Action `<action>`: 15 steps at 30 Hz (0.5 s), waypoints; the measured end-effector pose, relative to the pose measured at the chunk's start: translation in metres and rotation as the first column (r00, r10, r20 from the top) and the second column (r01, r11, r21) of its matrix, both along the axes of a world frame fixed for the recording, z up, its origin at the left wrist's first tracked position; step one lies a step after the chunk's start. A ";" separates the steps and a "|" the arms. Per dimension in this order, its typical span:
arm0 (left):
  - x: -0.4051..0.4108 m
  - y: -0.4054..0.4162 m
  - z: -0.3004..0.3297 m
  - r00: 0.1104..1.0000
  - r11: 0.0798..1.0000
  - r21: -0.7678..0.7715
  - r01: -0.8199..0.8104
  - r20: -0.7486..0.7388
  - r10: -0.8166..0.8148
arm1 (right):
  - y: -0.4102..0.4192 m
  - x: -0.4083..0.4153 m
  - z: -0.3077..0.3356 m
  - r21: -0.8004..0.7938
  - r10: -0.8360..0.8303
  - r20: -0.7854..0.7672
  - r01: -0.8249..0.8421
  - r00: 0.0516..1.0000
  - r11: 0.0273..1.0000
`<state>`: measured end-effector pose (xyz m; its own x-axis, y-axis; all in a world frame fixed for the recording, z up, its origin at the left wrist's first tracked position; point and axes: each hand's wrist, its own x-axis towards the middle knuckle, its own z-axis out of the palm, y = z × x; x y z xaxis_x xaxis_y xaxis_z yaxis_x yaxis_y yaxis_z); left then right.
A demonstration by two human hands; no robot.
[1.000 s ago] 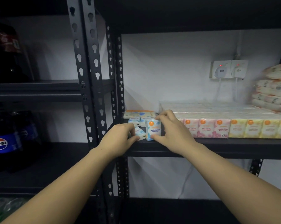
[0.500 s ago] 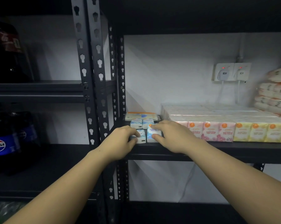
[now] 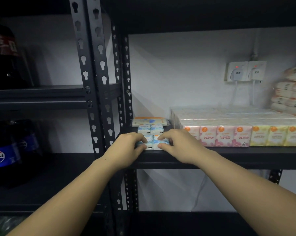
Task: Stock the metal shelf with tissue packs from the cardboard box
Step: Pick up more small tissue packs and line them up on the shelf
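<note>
Two small blue-and-white tissue packs lie side by side at the front left of the black metal shelf. My left hand pinches the left pack between thumb and fingers. My right hand pinches the right pack the same way. Two more blue packs sit just behind them, and a flat orange-and-blue pack lies at the back. The cardboard box is out of view.
Rows of pink and yellow mini tissue packs fill the shelf to the right. Stacked wrapped packs stand at the far right. A wall socket has plugs in it. Perforated uprights separate a left bay with Pepsi bottles.
The right pack has gone from standing upright to lying flat beside the left one. Both hands have lowered onto the packs, and the view has risen slightly.
</note>
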<state>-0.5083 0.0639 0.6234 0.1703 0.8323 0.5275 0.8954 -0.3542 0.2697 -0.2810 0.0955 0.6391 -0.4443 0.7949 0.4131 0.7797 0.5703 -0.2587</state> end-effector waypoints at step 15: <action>0.012 0.002 0.009 0.998 0.996 0.054 0.064 0.018 -0.065 | -0.001 0.018 0.019 0.219 0.080 -0.084 -0.060 0.993 0.974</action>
